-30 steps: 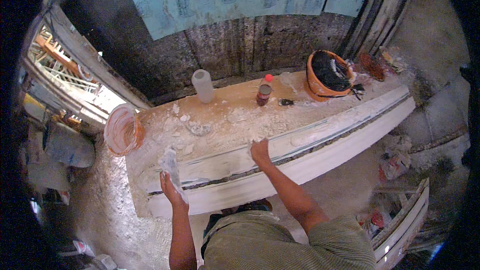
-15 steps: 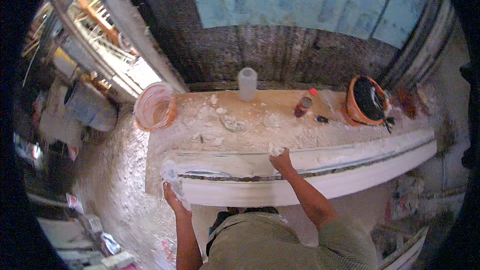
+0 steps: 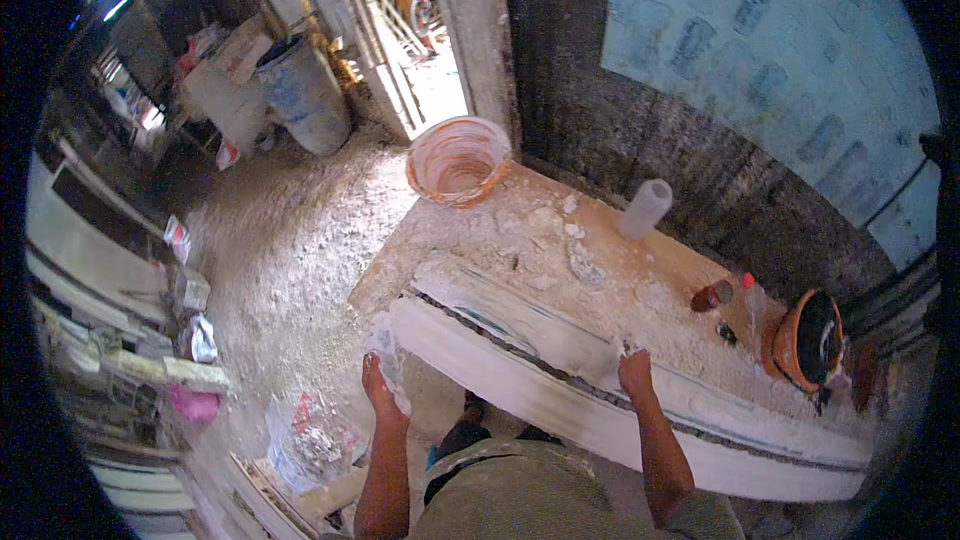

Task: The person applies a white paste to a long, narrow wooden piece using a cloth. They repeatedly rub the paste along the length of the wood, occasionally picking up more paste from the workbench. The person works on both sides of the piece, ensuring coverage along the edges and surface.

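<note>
A long white moulding (image 3: 480,365) with a dark lengthwise gap lies along the front of the workbench. By its left end, my left hand (image 3: 382,392) is closed around a whitish, partly see-through piece (image 3: 384,340) smeared with white; its kind is unclear. My right hand (image 3: 634,378) is closed over the moulding's middle, its fingers around a small whitish lump (image 3: 628,348) mostly hidden by the hand. Beyond the moulding, white crumbs and lumps (image 3: 580,262) cover the workbench (image 3: 640,258).
An orange bucket (image 3: 412,178) coated white inside stands at the bench's left end. Along the back are a translucent cylinder (image 3: 646,210), a dark red jar (image 3: 712,296) and an orange bucket (image 3: 790,345) with black lining. A plastic bag (image 3: 300,445) and a blue drum (image 3: 305,100) stand on the floor.
My view has swung to the left, so the bench now slants down to the right and more floor shows. Both hands still hold their whitish pieces near the moulding.
</note>
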The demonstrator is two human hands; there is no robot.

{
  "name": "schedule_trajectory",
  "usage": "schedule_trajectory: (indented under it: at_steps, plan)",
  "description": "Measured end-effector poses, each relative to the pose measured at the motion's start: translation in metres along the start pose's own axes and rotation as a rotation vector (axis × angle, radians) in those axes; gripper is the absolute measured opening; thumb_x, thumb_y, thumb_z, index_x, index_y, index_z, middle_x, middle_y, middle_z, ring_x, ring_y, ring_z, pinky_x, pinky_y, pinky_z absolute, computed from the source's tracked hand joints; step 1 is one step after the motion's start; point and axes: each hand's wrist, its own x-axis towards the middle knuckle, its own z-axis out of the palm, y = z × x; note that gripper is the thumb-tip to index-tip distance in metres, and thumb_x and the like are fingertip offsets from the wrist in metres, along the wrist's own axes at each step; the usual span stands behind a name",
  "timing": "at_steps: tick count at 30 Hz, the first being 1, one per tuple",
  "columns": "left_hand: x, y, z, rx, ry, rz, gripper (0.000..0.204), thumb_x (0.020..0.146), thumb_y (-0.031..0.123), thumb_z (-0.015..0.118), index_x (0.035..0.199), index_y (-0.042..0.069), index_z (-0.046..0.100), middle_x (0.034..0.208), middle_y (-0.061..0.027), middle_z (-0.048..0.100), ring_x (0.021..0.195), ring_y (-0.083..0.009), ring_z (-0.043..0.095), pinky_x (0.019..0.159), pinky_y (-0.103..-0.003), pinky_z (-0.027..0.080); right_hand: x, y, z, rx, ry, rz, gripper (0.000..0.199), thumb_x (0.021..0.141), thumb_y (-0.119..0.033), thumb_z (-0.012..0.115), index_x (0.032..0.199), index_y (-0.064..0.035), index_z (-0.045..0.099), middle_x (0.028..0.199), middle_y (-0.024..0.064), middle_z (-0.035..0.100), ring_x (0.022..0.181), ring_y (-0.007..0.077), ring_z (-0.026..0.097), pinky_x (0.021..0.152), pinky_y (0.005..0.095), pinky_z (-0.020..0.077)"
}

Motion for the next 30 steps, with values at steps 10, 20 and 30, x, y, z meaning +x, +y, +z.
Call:
schedule_trajectory:
  at_steps: [10,20,30]
  plan:
    - [0.012,0.007,-0.079,-0.15,0.13,0.035,0.048,0.091,0.04,0.053,0.127,0.008,0.051,0.12,-0.0081,0.055,0.111,-0.0238,0.052,0.096,-0.038,0.041,0.037,-0.019,0.03,-0.34,-0.155,-0.339,0.026,0.082,-0.015,0.051,0.084,0.0076,0.063,0.085,0.0263,0.063,0.086,0.0438,0.059,0.092,0.0565,0.0391]
    - [0.159,0.071,-0.137,-0.289,0.079,0.102,0.052,0.09,0.041,0.056,0.131,0.008,0.049,0.126,-0.0082,0.054,0.113,-0.0247,0.052,0.097,-0.039,0.042,0.086,-0.213,0.06,-0.349,-0.088,-0.586,0.021,0.076,-0.014,0.053,0.065,0.0008,0.064,0.064,0.0223,0.058,0.066,0.0419,0.056,0.083,0.0574,0.0406]
    - [0.25,0.163,-0.189,-0.178,0.145,0.114,0.058,0.089,0.042,0.058,0.134,0.008,0.046,0.129,-0.0082,0.051,0.115,-0.0246,0.051,0.099,-0.039,0.041,0.197,-0.497,0.138,0.306,0.054,-0.467,0.021,0.077,-0.003,0.056,0.096,0.0013,0.061,0.089,0.022,0.062,0.088,0.0394,0.06,0.076,0.0462,0.048]
